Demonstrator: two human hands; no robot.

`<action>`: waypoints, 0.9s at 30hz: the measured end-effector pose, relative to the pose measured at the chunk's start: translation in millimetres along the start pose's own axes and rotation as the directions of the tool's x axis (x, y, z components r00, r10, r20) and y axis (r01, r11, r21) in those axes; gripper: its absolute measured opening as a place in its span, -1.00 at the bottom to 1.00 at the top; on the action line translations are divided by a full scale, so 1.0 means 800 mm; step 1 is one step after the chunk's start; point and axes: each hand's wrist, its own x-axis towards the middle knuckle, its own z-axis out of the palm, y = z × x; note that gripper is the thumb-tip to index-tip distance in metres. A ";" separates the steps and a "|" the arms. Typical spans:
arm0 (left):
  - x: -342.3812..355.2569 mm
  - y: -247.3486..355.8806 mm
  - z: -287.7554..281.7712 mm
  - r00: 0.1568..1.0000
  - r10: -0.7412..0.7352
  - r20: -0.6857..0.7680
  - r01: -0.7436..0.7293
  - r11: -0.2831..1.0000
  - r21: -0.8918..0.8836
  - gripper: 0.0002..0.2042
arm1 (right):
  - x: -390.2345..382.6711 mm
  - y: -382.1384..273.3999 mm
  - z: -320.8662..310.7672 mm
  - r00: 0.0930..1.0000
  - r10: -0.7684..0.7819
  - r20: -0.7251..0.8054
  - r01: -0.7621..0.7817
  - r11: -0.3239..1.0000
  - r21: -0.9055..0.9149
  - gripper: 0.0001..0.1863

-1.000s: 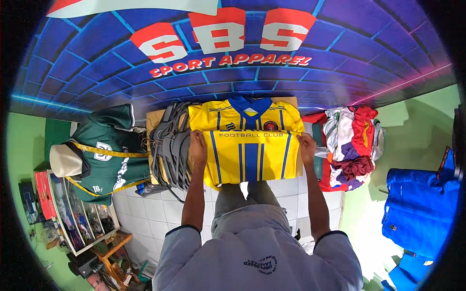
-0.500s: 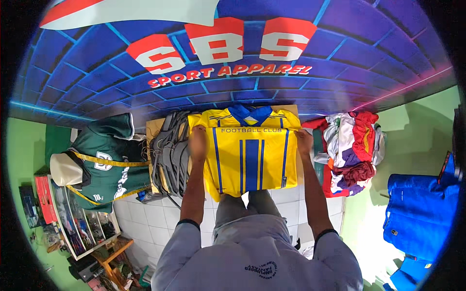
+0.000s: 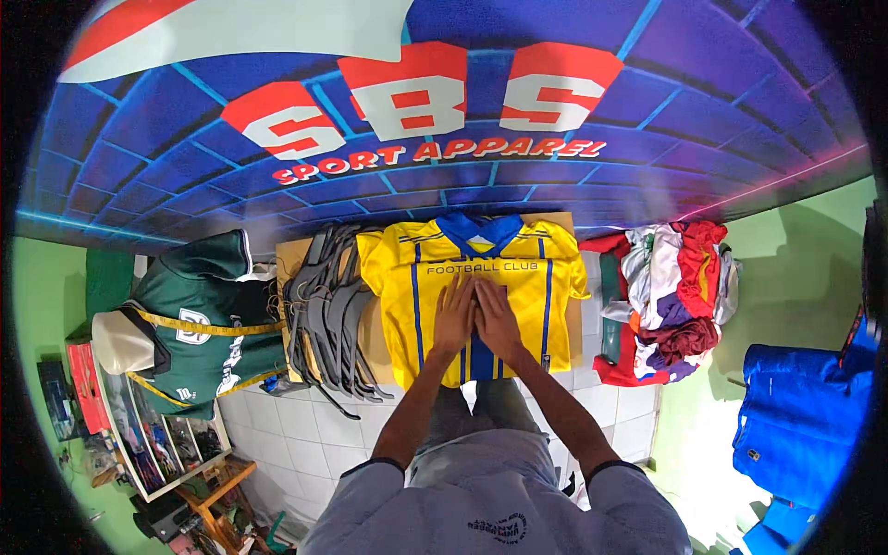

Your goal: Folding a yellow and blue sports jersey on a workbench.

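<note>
A yellow jersey [image 3: 402, 305] with a blue collar and blue stripes lies on a tan board [image 3: 375, 338] in the middle of the head view, its upper half folded down over itself with lettering across it. My left hand [image 3: 452, 317] and my right hand [image 3: 495, 316] rest side by side on the middle of the jersey, palms down, with fingers stretched out. Neither holds anything.
Grey hangers [image 3: 328, 305] are heaped left of the jersey. Further left lies a green jersey [image 3: 208, 291] on a mannequin, with a yellow tape measure [image 3: 217, 328]. Mixed garments [image 3: 671, 287] are piled at right, blue clothing [image 3: 791, 407] at far right. A printed wall [image 3: 462, 176] runs behind.
Both hands have let go of the jersey's side edges and moved inward to lie flat near its centre. The jersey and surroundings appear lower in the view.
</note>
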 end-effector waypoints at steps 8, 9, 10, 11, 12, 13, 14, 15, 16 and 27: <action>0.026 -0.030 -0.005 0.982 0.105 0.159 -0.144 0.954 0.261 -0.49 | 0.012 0.039 -0.012 0.992 0.011 0.123 0.038 0.921 -0.387 -0.40; 0.032 -0.033 -0.011 0.985 0.095 0.141 -0.129 0.957 0.259 -0.49 | 0.013 0.050 -0.017 0.994 0.020 0.106 0.026 0.908 -0.418 -0.40; 0.036 -0.040 -0.016 0.989 0.081 0.122 -0.111 0.959 0.261 -0.49 | 0.018 0.053 -0.024 0.994 0.021 0.110 0.027 0.909 -0.416 -0.40; 0.040 -0.047 -0.022 0.992 0.069 0.104 -0.094 0.960 0.262 -0.49 | 0.022 0.056 -0.032 0.995 0.049 0.090 -0.002 0.888 -0.460 -0.40; 0.042 -0.052 -0.026 0.995 0.057 0.086 -0.078 0.962 0.262 -0.49 | 0.024 0.059 -0.040 0.995 0.077 0.068 -0.032 0.863 -0.503 -0.40; 0.043 -0.056 -0.029 0.994 0.058 0.088 -0.079 0.963 0.259 -0.49 | 0.023 0.069 -0.046 0.994 0.100 0.054 -0.060 0.866 -0.497 -0.40; 0.044 -0.059 -0.031 0.994 0.057 0.090 -0.077 0.969 0.234 -0.50 | 0.020 0.079 -0.053 0.992 0.123 0.039 -0.088 0.867 -0.490 -0.40; 0.044 -0.064 -0.033 0.994 0.056 0.092 -0.074 0.975 0.210 -0.51 | 0.019 0.087 -0.061 0.991 0.125 0.039 -0.090 0.867 -0.490 -0.40; 0.044 -0.068 -0.034 0.994 0.054 0.095 -0.071 0.980 0.186 -0.51 | 0.017 0.094 -0.069 0.995 0.100 0.005 -0.090 0.910 -0.404 -0.40; 0.027 -0.095 -0.047 1.000 0.021 0.014 -0.013 0.912 -0.410 -0.52 | 0.007 0.111 -0.078 0.990 0.102 -0.099 -0.123 0.962 -0.244 -0.40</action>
